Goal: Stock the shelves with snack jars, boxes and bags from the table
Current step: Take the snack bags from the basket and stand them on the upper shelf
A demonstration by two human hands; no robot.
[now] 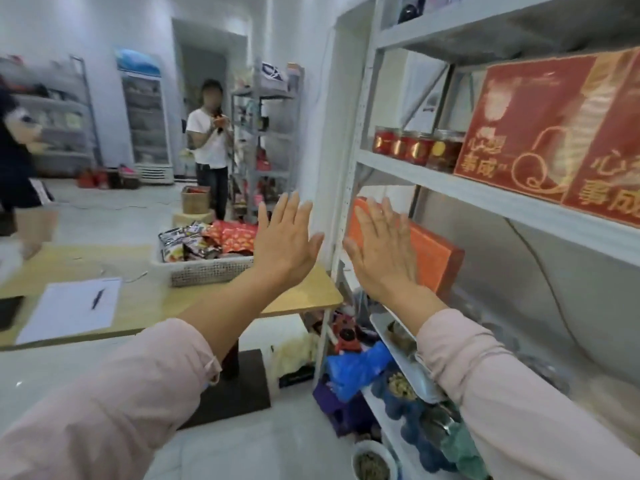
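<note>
One wooden table (pixel 156 303); grey shelves (pixel 450 184) alongside

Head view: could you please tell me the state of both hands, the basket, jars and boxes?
Left hand: open, empty, raised.
Right hand: open, empty, raised.
White basket: on table, full of snack bags.
Red-labelled jars: upright, shelved.
Red gift boxes: upright, shelved.
Orange box: lying flat, shelved.

Shelf rack (pixel 485 199) beyond right hand (pixel 381 251): grey painted metal, matt. Orange box (pixel 436 258) behind that hand: matt card. Bench (pixel 304 292) under left hand (pixel 285 244): smooth pale wood. Basket (pixel 207 271) left of it: perforated plastic, holding glossy foil bags (pixel 194 244).
</note>
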